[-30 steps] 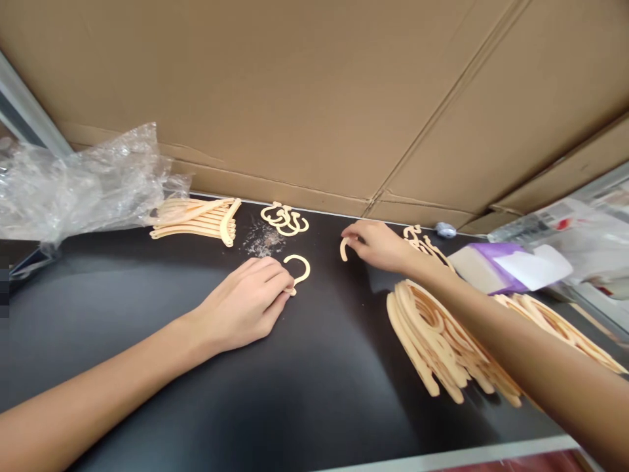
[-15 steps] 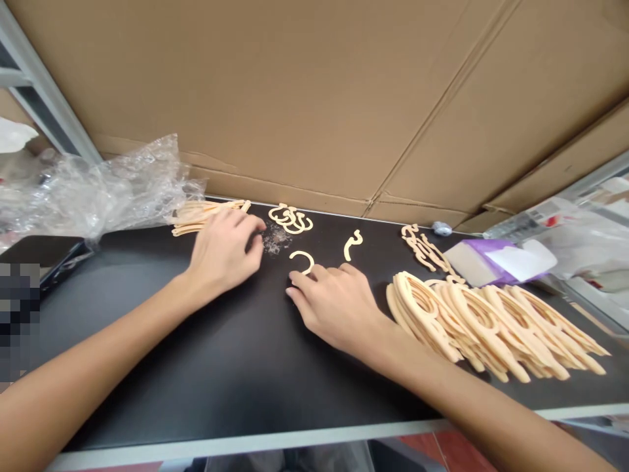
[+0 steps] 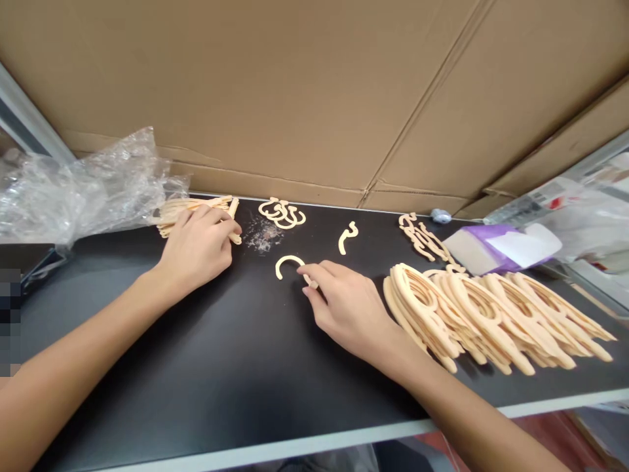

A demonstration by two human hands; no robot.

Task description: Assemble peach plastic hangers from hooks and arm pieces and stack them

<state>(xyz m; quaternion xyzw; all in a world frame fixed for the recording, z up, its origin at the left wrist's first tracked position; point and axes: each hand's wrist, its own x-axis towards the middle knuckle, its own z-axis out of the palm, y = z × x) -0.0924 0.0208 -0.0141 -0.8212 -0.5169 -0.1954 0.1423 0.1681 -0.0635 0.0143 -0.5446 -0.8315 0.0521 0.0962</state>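
My left hand (image 3: 196,249) rests on a stack of long curved wooden strips (image 3: 170,211) at the back left, its fingers curled round the strips' near ends. My right hand (image 3: 344,305) lies in the middle of the black table (image 3: 236,367), pinching one end of a C-shaped wooden hook (image 3: 285,262) between thumb and forefinger. A small S-shaped wooden piece (image 3: 347,237) lies loose just beyond the right hand.
A fanned pile of wooden hanger-shaped cut-outs (image 3: 491,311) lies at the right. Small hook pieces (image 3: 282,213) and curly offcuts (image 3: 422,239) sit near the cardboard wall (image 3: 314,92). Crumpled clear plastic (image 3: 78,187) at left; a purple-and-white packet (image 3: 501,249) at right. Wood dust (image 3: 260,235) is scattered mid-back.
My left hand let go of the C-shaped hook and moved left onto the strip stack. My right hand put down the S-shaped piece, came back and took the hook's end.
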